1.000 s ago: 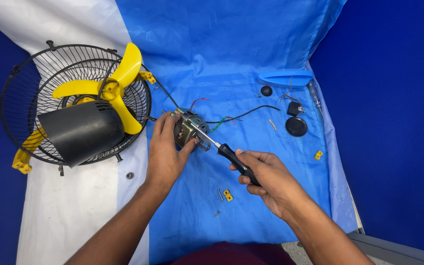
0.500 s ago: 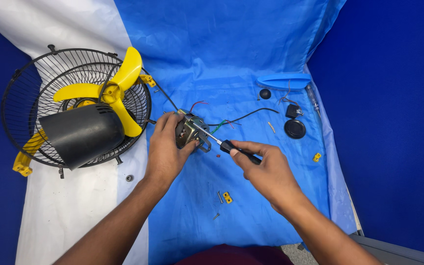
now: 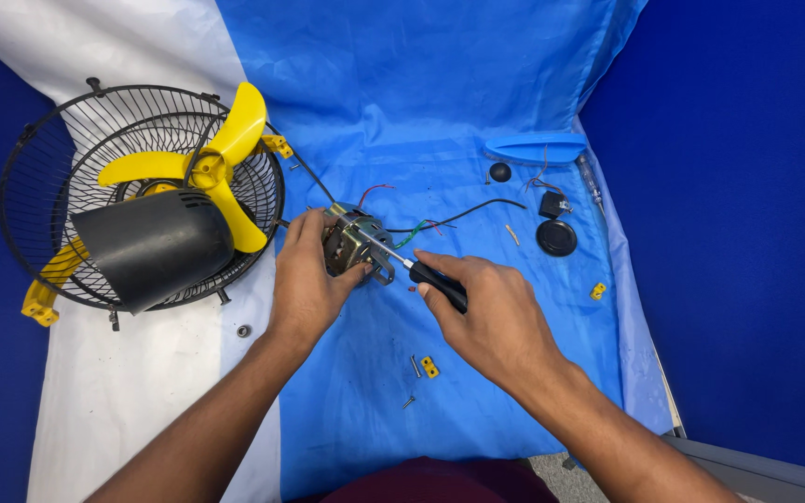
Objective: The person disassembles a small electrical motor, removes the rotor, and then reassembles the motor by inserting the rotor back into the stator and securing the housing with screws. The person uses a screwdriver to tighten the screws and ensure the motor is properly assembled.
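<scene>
My left hand [image 3: 307,270] grips a small metal fan motor [image 3: 358,240] on the blue sheet, thumb and fingers around its left side. My right hand [image 3: 491,317] holds a black-handled screwdriver [image 3: 426,278] whose thin metal shaft points up-left, its tip at the motor's lower right bracket. Red, green and black wires [image 3: 440,219] trail from the motor to the right.
A black wire fan guard [image 3: 44,168] with yellow blades [image 3: 211,172] and a black rear housing [image 3: 151,244] lies at left. Loose screws [image 3: 414,365] and a yellow clip [image 3: 429,367] lie in front. A black round cap [image 3: 556,237], small knob [image 3: 500,172], blue plastic piece [image 3: 535,146] lie at right.
My right hand has slid up-left along the screwdriver toward the motor, bringing the tool closer in. My left hand has kept its grip on the motor.
</scene>
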